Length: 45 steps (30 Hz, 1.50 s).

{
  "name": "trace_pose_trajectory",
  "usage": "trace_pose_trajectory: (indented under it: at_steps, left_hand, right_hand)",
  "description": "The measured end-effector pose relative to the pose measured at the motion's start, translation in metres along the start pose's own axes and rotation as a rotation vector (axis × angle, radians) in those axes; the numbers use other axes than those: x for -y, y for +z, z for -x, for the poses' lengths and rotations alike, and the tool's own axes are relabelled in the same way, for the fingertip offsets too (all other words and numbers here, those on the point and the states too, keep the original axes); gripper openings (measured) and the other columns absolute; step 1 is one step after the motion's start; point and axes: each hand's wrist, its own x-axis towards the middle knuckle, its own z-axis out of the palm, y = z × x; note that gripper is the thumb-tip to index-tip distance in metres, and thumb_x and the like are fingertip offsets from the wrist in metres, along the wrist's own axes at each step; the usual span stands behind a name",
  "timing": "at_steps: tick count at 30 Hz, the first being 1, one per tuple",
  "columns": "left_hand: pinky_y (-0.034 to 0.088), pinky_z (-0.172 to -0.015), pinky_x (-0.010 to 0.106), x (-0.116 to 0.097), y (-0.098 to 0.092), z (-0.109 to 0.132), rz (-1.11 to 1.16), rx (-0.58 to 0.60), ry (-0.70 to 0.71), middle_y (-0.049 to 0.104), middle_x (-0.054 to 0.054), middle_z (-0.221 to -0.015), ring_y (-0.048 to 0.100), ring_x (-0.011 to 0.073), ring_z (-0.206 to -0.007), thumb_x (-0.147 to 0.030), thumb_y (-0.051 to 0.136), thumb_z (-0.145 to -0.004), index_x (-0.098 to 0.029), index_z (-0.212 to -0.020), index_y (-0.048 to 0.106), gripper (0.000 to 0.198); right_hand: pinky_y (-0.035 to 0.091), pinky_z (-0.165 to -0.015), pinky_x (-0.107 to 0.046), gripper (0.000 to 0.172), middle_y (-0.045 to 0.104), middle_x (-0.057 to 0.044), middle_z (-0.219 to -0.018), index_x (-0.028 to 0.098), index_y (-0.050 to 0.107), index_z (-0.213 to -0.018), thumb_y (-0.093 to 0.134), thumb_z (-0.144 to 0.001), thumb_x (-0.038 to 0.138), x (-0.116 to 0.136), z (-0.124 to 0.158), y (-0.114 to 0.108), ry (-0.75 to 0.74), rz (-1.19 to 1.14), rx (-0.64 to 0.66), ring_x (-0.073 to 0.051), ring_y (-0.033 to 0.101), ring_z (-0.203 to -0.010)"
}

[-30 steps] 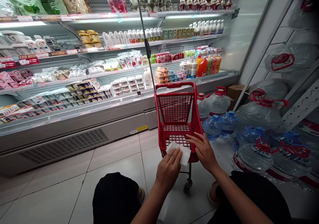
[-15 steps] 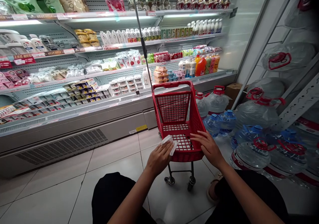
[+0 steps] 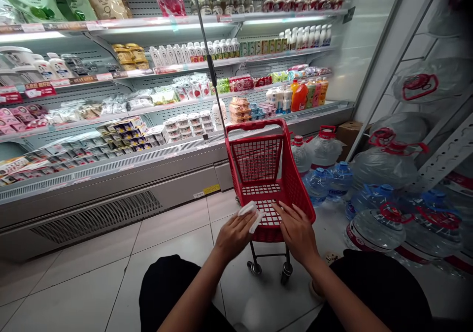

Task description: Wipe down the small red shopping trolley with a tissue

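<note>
Around the red cart (image 3: 296, 186), we have bare floor tiles (image 3: 166, 253) opening out toward 8 o'clock; water bottles (image 3: 318, 186) crowd close at 3, and the refrigerated case (image 3: 185, 184) runs from 9 to 12. The cart is latticed plastic with a sloping side rim, on small dark wheels (image 3: 287, 272); the white wipe (image 3: 257, 220) looks soft and crumpled. Our left hand (image 3: 234, 233) grips that wipe by the cart's near edge at 7 o'clock; our right hand (image 3: 297, 231), fingers extended, lies open over the edge at 5.
</note>
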Motion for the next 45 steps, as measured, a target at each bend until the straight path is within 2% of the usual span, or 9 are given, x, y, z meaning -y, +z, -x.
trace_pose_trajectory:
  at_steps: [4, 11, 16, 21, 26, 31, 36, 40, 45]
  left_hand:
    - [0.039, -0.126, 0.041, 0.014, 0.000, -0.007, 0.024, -0.027, -0.025, 0.067, 0.008, -0.143, 0.057, 0.0193, -0.140, -0.019, 0.048, -0.106, -0.016, -0.147, 0.056, 0.042]
    - [0.038, -0.127, 0.039, -0.031, 0.007, -0.003, 0.111, -0.057, -0.007, 0.068, 0.009, -0.142, 0.058, 0.0186, -0.140, -0.018, 0.048, -0.104, -0.014, -0.145, 0.057, 0.043]
    - [0.038, -0.126, 0.037, -0.024, 0.014, -0.010, 0.116, -0.015, 0.062, 0.059, 0.008, -0.152, 0.049, 0.0161, -0.147, -0.020, 0.046, -0.105, -0.017, -0.153, 0.049, 0.048]
    - [0.038, -0.126, 0.043, -0.021, 0.018, -0.023, 0.093, -0.059, -0.107, 0.055, 0.009, -0.156, 0.046, 0.0191, -0.149, -0.022, 0.040, -0.109, -0.017, -0.156, 0.045, 0.048]
    - [0.035, -0.128, 0.040, -0.042, 0.024, -0.017, 0.099, -0.052, 0.011, 0.055, 0.008, -0.156, 0.043, 0.0174, -0.151, -0.019, 0.044, -0.106, -0.016, -0.152, 0.050, 0.047]
    - [0.034, -0.128, 0.039, -0.008, 0.027, -0.025, 0.068, -0.033, -0.001, 0.057, 0.007, -0.154, 0.045, 0.0149, -0.149, -0.016, 0.045, -0.105, -0.017, -0.152, 0.049, 0.047]
    - [0.039, -0.125, 0.043, 0.021, 0.029, -0.042, 0.037, -0.061, -0.136, 0.061, 0.009, -0.151, 0.054, 0.0189, -0.143, -0.020, 0.042, -0.108, -0.016, -0.150, 0.051, 0.043]
    - [0.038, -0.126, 0.042, -0.004, 0.034, -0.041, 0.049, -0.071, -0.095, 0.062, 0.011, -0.149, 0.055, 0.0196, -0.142, -0.020, 0.044, -0.106, -0.013, -0.147, 0.055, 0.043]
    - [0.032, -0.129, 0.037, -0.030, 0.035, -0.042, 0.087, -0.078, 0.035, 0.062, 0.008, -0.149, 0.053, 0.0166, -0.143, -0.021, 0.046, -0.105, -0.014, -0.147, 0.054, 0.044]
  right_hand:
    - [0.028, -0.125, -0.050, 0.062, 0.068, -0.005, -0.142, 0.027, 0.041, -0.161, 0.034, -0.100, 0.015, -0.008, 0.002, 0.000, -0.003, 0.002, -0.022, -0.021, 0.052, -0.144]
    - [0.019, -0.128, -0.053, 0.060, 0.060, -0.002, -0.152, 0.032, 0.050, -0.155, 0.034, -0.099, 0.016, -0.039, 0.011, -0.010, -0.022, -0.019, -0.008, -0.021, 0.051, -0.145]
    - [0.019, -0.130, -0.055, 0.057, 0.061, -0.002, -0.150, 0.032, 0.053, -0.152, 0.033, -0.101, 0.019, -0.061, 0.014, -0.025, 0.011, -0.026, 0.050, -0.023, 0.050, -0.146]
    - [0.032, -0.126, -0.052, 0.060, 0.059, -0.003, -0.153, 0.028, 0.040, -0.160, 0.033, -0.102, 0.018, -0.029, 0.004, -0.010, 0.098, -0.048, -0.027, -0.023, 0.046, -0.148]
    - [0.043, -0.119, -0.046, 0.061, 0.055, -0.004, -0.157, 0.028, 0.023, -0.167, 0.029, -0.107, 0.023, 0.009, -0.008, 0.006, 0.115, -0.105, -0.031, -0.023, 0.051, -0.144]
    - [0.052, -0.107, -0.042, 0.068, 0.050, -0.010, -0.160, 0.025, 0.005, -0.169, 0.034, -0.109, 0.040, 0.002, -0.006, -0.002, 0.132, -0.127, 0.027, -0.025, 0.064, -0.130]
    - [0.053, -0.105, -0.044, 0.068, 0.059, -0.008, -0.152, 0.026, 0.008, -0.169, 0.036, -0.108, 0.034, -0.006, -0.008, -0.005, 0.136, -0.052, 0.038, -0.024, 0.070, -0.118]
    - [0.051, -0.110, -0.045, 0.076, 0.061, -0.007, -0.150, 0.026, 0.008, -0.169, 0.037, -0.099, 0.018, -0.015, -0.009, -0.008, 0.126, -0.044, 0.053, -0.023, 0.068, -0.121]
    - [0.038, -0.123, -0.046, 0.082, 0.044, -0.003, -0.165, 0.028, 0.004, -0.169, 0.036, -0.094, 0.014, -0.048, -0.003, -0.021, 0.033, -0.135, 0.146, -0.021, 0.046, -0.148]
